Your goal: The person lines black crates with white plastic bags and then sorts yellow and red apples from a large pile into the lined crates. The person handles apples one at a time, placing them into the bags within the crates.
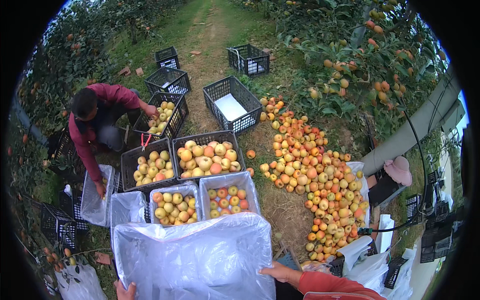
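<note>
Right before me is a large crate lined with a clear plastic bag [195, 258]; no fruit shows inside it. At its near left corner my left hand [125, 291] grips the lined rim, partly cut off by the picture's lower edge. My right hand [280, 272] holds the right rim, thumb over the plastic. Just beyond stand two smaller lined crates of apples, the left one full of yellowish apples [176, 208] and the right one with redder apples [227, 201]. A third lined crate [128, 210] beside them shows no apples.
Behind are black crates of apples [208, 159], one with red-handled pliers [145, 141] on its rim. A co-worker [105, 112] crouches at left, one hand among apples, the other in a lined crate [96, 202]. Right lie heaped apples [322, 180] and a slanting post [408, 123].
</note>
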{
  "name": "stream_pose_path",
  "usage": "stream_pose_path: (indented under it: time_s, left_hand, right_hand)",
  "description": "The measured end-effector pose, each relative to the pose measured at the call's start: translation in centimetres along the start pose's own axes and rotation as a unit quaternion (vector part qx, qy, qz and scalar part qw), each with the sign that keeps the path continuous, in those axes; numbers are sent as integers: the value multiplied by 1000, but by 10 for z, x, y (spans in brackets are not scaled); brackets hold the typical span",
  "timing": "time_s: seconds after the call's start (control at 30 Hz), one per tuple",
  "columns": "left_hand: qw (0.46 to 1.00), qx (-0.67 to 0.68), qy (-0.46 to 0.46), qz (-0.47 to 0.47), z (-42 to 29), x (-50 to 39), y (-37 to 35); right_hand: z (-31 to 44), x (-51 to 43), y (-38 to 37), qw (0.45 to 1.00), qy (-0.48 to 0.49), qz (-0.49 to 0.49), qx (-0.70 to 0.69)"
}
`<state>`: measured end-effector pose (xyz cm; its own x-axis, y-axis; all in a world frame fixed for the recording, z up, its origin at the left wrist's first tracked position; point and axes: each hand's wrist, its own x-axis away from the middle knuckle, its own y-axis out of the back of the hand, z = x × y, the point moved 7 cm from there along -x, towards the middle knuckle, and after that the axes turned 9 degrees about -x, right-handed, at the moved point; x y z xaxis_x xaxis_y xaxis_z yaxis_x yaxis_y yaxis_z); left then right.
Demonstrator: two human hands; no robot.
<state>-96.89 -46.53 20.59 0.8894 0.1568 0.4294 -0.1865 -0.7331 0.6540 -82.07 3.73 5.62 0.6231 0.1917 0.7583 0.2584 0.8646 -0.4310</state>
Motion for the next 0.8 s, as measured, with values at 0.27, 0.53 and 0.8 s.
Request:
stream_pose_path:
  time_s: [0.27, 0.53, 0.8]
  left_hand:
    - [969, -6, -238, -64, -218, -72, -50]
    - [990, -2, -43, 136, -162, -84, -172]
    - [980, -78, 83, 164, -105, -55, -238]
  right_hand:
    - [70, 86, 82, 948, 167, -163, -216]
    - [110, 72, 208, 845, 230, -238, -420]
    - [230, -55, 385, 787, 273, -354, -426]
